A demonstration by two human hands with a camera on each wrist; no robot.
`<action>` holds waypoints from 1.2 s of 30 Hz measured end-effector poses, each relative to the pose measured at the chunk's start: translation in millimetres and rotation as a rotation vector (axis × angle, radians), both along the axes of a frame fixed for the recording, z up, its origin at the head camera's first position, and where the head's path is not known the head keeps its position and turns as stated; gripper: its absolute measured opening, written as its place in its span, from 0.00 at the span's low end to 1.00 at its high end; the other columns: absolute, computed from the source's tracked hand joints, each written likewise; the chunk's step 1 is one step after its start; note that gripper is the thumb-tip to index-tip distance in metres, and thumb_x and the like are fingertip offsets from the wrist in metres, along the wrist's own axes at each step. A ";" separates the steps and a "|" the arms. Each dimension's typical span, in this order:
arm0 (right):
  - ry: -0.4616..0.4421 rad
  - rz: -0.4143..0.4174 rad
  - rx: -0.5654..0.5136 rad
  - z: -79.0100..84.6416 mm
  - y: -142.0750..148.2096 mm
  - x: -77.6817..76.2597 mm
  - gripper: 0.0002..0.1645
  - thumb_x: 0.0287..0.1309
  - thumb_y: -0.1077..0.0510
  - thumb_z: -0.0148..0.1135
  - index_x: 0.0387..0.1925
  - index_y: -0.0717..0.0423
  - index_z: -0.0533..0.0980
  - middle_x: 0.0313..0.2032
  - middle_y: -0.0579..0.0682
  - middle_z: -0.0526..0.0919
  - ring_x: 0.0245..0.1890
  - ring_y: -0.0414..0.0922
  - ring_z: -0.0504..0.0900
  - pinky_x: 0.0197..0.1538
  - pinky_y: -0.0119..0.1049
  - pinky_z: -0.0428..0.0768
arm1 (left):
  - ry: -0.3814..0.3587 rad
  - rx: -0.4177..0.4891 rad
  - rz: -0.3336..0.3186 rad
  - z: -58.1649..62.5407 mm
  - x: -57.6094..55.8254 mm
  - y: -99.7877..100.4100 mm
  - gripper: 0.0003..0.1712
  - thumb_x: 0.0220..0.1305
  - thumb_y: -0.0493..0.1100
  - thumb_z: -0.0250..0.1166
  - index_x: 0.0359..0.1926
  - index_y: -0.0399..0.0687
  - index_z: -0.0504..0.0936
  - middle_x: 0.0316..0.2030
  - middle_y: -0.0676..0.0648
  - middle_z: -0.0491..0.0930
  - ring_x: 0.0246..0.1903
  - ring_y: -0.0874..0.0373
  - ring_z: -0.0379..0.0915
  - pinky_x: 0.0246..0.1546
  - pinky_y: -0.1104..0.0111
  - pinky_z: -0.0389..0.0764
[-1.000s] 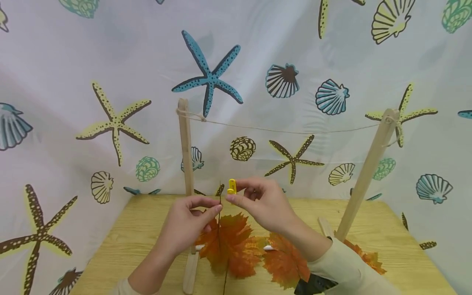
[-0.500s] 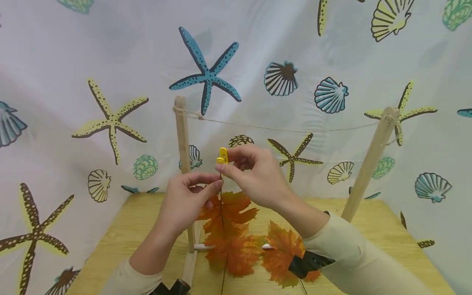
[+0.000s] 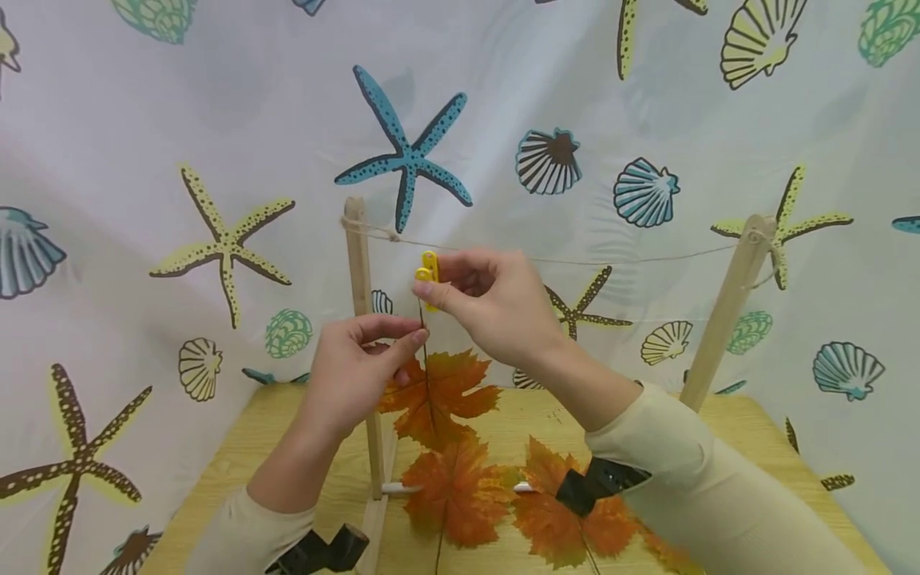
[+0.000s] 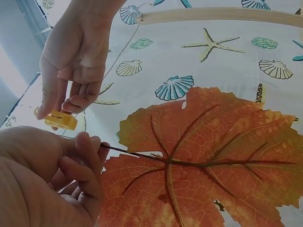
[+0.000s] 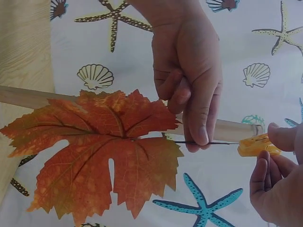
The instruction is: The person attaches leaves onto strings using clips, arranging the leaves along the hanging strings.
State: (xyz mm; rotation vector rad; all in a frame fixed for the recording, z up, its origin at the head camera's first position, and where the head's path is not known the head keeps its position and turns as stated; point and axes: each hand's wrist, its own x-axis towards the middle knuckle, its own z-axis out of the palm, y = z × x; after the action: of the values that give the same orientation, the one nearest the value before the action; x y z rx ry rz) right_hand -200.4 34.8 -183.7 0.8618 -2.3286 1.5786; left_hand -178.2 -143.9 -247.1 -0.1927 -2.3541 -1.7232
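Observation:
My left hand (image 3: 352, 371) pinches the thin dark stem of an orange maple leaf (image 3: 438, 399) between thumb and forefinger, the leaf hanging below. In the left wrist view the leaf (image 4: 208, 165) spreads wide, veins showing. Just above, my right hand (image 3: 503, 307) pinches a yellow clothespin (image 3: 430, 279) between thumb and fingers. The right wrist view has the stem's tip at the end of the clothespin (image 5: 255, 145); whether it is clamped I cannot tell. Behind the hands a thin string (image 3: 647, 259) runs between two wooden posts, a little above the clothespin's lower end.
A wooden post (image 3: 359, 279) stands left, and another post (image 3: 729, 311) leans at the right. More orange leaves lie on the wooden table, one leaf (image 3: 456, 495) in the middle and another leaf (image 3: 549, 511) to its right. A curtain (image 3: 302, 104) with starfish and shells hangs behind.
Both hands have risen toward the string, carrying the leaf and the clothespin. The clothespin has moved left, over the stem's upper end.

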 end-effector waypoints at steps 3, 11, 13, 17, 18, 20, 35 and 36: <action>-0.003 -0.002 -0.010 9.9 -2.1 0.1 0.13 0.61 0.54 0.70 0.45 0.55 0.85 0.36 0.49 0.88 0.36 0.46 0.83 0.39 0.36 0.81 | 0.025 -0.004 0.006 7.7 -2.9 1.2 0.15 0.66 0.48 0.68 0.47 0.43 0.87 0.42 0.41 0.84 0.21 0.56 0.77 0.27 0.69 0.80; -0.006 -0.032 0.015 30.4 -11.7 -5.0 0.11 0.62 0.54 0.69 0.42 0.56 0.81 0.36 0.50 0.87 0.37 0.44 0.83 0.43 0.36 0.82 | 0.047 0.013 0.027 18.2 -12.0 1.9 0.14 0.67 0.47 0.68 0.47 0.43 0.87 0.40 0.42 0.83 0.21 0.56 0.77 0.27 0.70 0.80; -0.002 -0.037 0.013 34.2 -13.4 -6.3 0.11 0.62 0.54 0.69 0.41 0.56 0.80 0.36 0.50 0.86 0.37 0.44 0.83 0.44 0.36 0.81 | 0.049 0.004 0.032 19.5 -13.9 1.7 0.14 0.67 0.47 0.68 0.48 0.44 0.87 0.40 0.42 0.83 0.22 0.55 0.77 0.28 0.70 0.80; 0.005 -0.043 0.005 40.8 -16.0 -7.3 0.10 0.62 0.55 0.69 0.40 0.56 0.80 0.36 0.51 0.86 0.37 0.45 0.83 0.44 0.36 0.80 | 0.058 -0.010 0.034 22.9 -15.6 1.2 0.14 0.67 0.46 0.68 0.48 0.44 0.87 0.41 0.41 0.84 0.23 0.53 0.78 0.29 0.70 0.81; 0.006 -0.044 0.004 41.8 -16.6 -7.2 0.10 0.62 0.55 0.69 0.39 0.56 0.80 0.36 0.51 0.85 0.37 0.45 0.82 0.43 0.36 0.80 | 0.060 -0.014 0.035 23.9 -15.6 0.9 0.14 0.67 0.46 0.68 0.48 0.44 0.87 0.41 0.42 0.84 0.23 0.53 0.78 0.29 0.70 0.81; 0.008 -0.048 -0.002 43.5 -18.0 -6.9 0.09 0.62 0.54 0.69 0.39 0.56 0.79 0.35 0.50 0.85 0.36 0.45 0.82 0.42 0.36 0.80 | 0.065 -0.022 0.039 26.0 -15.0 0.1 0.14 0.67 0.46 0.68 0.48 0.44 0.88 0.41 0.42 0.84 0.24 0.52 0.78 0.29 0.70 0.81; 0.019 -0.082 -0.051 53.8 -25.1 -11.9 0.08 0.63 0.56 0.68 0.36 0.57 0.81 0.34 0.50 0.85 0.35 0.44 0.80 0.40 0.33 0.77 | 0.081 -0.025 0.057 35.8 -18.1 5.2 0.12 0.68 0.46 0.66 0.46 0.45 0.87 0.39 0.45 0.83 0.24 0.54 0.77 0.27 0.71 0.79; 0.009 -0.086 -0.048 54.2 -25.7 -12.5 0.08 0.63 0.55 0.68 0.35 0.56 0.81 0.34 0.49 0.84 0.36 0.44 0.80 0.39 0.33 0.77 | 0.091 -0.025 0.063 35.6 -18.3 5.5 0.11 0.68 0.46 0.66 0.46 0.45 0.87 0.39 0.45 0.83 0.24 0.54 0.77 0.27 0.71 0.79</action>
State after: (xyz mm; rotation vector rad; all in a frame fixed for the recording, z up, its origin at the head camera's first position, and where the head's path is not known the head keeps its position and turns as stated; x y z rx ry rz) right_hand -212.9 9.1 -129.5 0.7467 -2.2798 1.5852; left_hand -196.5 -138.4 -211.5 -0.1943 -2.2925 -1.6225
